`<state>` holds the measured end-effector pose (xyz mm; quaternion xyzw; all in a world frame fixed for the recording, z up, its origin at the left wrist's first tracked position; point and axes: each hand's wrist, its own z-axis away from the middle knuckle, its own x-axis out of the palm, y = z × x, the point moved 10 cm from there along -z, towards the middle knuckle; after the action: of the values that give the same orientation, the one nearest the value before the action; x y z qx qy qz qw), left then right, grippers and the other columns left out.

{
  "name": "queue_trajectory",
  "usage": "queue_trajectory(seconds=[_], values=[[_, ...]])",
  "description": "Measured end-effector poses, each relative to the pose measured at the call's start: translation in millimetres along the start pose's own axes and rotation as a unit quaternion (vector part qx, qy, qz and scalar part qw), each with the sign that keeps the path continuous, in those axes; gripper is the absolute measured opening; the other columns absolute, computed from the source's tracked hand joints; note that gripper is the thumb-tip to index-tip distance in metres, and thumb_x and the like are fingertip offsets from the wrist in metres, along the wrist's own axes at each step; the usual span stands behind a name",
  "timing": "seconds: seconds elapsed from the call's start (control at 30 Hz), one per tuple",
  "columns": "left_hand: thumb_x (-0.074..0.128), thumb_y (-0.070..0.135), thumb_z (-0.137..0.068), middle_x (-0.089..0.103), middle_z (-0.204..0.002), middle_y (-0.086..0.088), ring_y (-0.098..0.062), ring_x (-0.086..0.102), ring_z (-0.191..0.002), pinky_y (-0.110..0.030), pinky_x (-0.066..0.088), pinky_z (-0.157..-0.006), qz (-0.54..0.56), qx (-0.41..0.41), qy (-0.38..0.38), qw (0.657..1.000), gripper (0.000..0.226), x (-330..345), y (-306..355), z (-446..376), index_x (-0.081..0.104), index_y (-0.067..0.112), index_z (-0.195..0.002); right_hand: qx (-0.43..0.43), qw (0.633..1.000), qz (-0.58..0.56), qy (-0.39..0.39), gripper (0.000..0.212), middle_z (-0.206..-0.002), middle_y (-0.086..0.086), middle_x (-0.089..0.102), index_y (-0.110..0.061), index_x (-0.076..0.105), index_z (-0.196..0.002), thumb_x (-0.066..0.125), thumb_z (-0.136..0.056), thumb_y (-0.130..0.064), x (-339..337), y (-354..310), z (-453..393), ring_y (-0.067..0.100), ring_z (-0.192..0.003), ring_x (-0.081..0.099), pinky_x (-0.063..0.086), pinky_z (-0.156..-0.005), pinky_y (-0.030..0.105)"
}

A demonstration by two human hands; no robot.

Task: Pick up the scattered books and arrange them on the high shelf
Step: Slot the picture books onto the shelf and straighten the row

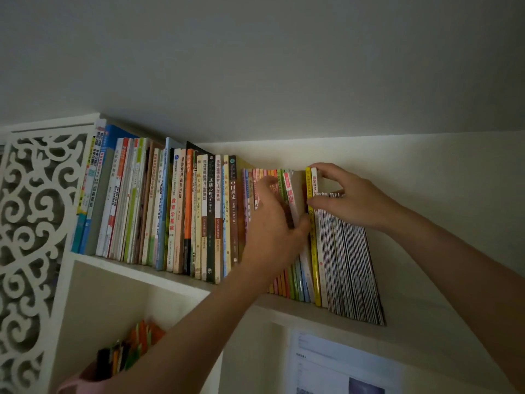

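The row of books [176,211] stood upright on the high shelf [159,275]; the left hand [272,223] pressed thin spines aside; the right hand [346,194] gripped the yellow book [314,251] top, just beside it.

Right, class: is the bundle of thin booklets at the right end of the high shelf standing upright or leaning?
Leaning. The thin booklets tilt with their tops to the left, where the right hand holds them.

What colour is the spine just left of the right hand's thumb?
Yellow spine, seen in the head view beside the right hand.
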<state>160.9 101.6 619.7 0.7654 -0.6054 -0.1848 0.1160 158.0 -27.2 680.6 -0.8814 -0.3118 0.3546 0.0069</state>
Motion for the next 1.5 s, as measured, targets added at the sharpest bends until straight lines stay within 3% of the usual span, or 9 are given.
queue_trajectory(seconds=[0.1, 0.2, 0.33, 0.57, 1.0, 1.23, 1.33, 1.43, 1.5], values=[[0.052, 0.024, -0.097, 0.047, -0.089, 0.006, -0.005, 0.046, -0.07, -0.014, 0.034, -0.053, -0.149, 0.024, 0.053, 0.987, 0.016, 6, 6, 15, 0.044, 0.013, -0.106, 0.003, 1.0, -0.003, -0.009, 0.071, -0.151, -0.009, 0.035, -0.052, 0.025, -0.142, 0.063, -0.086, -0.029, 5, -1, 2, 0.012, -0.135, 0.038, 0.033, -0.092, 0.025], [0.038, 0.024, -0.103, 0.055, -0.088, 0.001, -0.008, 0.055, -0.063, -0.017, 0.042, -0.046, -0.138, 0.047, 0.05, 0.988, 0.014, 0, 20, 16, 0.039, 0.011, -0.108, 0.019, 0.999, -0.034, -0.017, 0.079, -0.156, -0.004, 0.025, -0.053, 0.015, -0.143, 0.063, -0.086, -0.026, 4, 0, 4, 0.014, -0.131, 0.038, 0.034, -0.094, 0.028], [0.034, 0.023, -0.103, 0.055, -0.079, 0.008, -0.003, 0.063, -0.054, -0.018, 0.053, -0.043, -0.09, 0.02, 0.08, 0.992, 0.008, -54, 45, 14, 0.027, 0.019, -0.104, 0.014, 0.999, -0.044, 0.0, 0.051, -0.143, -0.01, 0.041, -0.032, 0.036, -0.135, 0.06, -0.089, -0.031, 2, 1, 8, 0.01, -0.119, 0.045, 0.036, -0.09, 0.028], [0.036, 0.02, -0.102, 0.054, -0.085, 0.011, 0.003, 0.065, -0.073, -0.019, 0.056, -0.048, -0.077, 0.053, 0.128, 0.987, 0.009, -113, 94, 19, 0.029, 0.014, -0.103, -0.015, 0.999, 0.012, 0.039, 0.018, -0.102, -0.008, 0.067, -0.018, 0.07, -0.101, 0.058, -0.091, -0.028, -5, -8, 16, 0.008, -0.094, 0.059, 0.043, -0.073, 0.018], [0.037, 0.026, -0.103, 0.054, -0.079, 0.009, -0.003, 0.062, -0.058, -0.015, 0.051, -0.043, -0.141, 0.033, 0.034, 0.989, 0.011, -25, 71, -11, 0.03, 0.017, -0.102, 0.033, 0.992, 0.018, 0.117, 0.016, -0.089, 0.001, 0.068, -0.013, 0.065, -0.084, 0.062, -0.086, -0.029, -47, 17, 37, 0.019, -0.089, 0.064, 0.043, -0.062, 0.019], [0.035, 0.035, -0.102, 0.058, -0.081, 0.0, -0.016, 0.058, -0.056, -0.043, 0.056, -0.051, -0.184, -0.009, 0.035, 0.982, 0.019, 23, 29, 19, 0.033, 0.018, -0.109, 0.047, 0.992, 0.0, 0.12, 0.013, -0.089, -0.004, 0.07, -0.021, 0.07, -0.081, 0.069, -0.078, -0.034, -28, 9, 25, 0.013, -0.083, 0.061, 0.038, -0.054, 0.009], [0.033, 0.051, -0.098, 0.056, -0.097, 0.003, -0.012, 0.06, -0.077, -0.036, 0.057, -0.067, -0.153, 0.005, 0.011, 0.988, 0.034, 26, 17, 34, 0.037, 0.023, -0.117, 0.064, 0.991, -0.1, 0.061, 0.033, -0.11, -0.013, 0.067, -0.032, 0.071, -0.104, 0.07, -0.077, -0.052, -12, 9, 27, 0.004, -0.102, 0.059, 0.042, -0.07, 0.016], [0.051, 0.053, -0.09, 0.034, -0.144, 0.011, -0.008, 0.04, -0.128, -0.03, 0.039, -0.105, -0.092, 0.044, -0.056, 0.993, 0.071, 15, 12, 45, 0.02, 0.03, -0.149, 0.065, 0.987, -0.148, 0.011, 0.079, -0.139, -0.023, 0.037, -0.045, 0.041, -0.137, 0.072, -0.066, -0.062, -20, 11, 57, 0.0, -0.125, 0.035, 0.036, -0.102, 0.029], [0.058, 0.051, -0.081, 0.02, -0.15, 0.024, -0.006, 0.023, -0.141, -0.035, 0.027, -0.114, -0.095, 0.077, -0.103, 0.987, 0.089, 12, 15, 49, 0.006, 0.036, -0.153, 0.108, 0.989, -0.092, -0.048, 0.106, -0.141, -0.023, 0.028, -0.043, 0.022, -0.147, 0.079, -0.058, -0.057, -16, 33, 88, 0.001, -0.128, 0.033, 0.034, -0.106, 0.029]])
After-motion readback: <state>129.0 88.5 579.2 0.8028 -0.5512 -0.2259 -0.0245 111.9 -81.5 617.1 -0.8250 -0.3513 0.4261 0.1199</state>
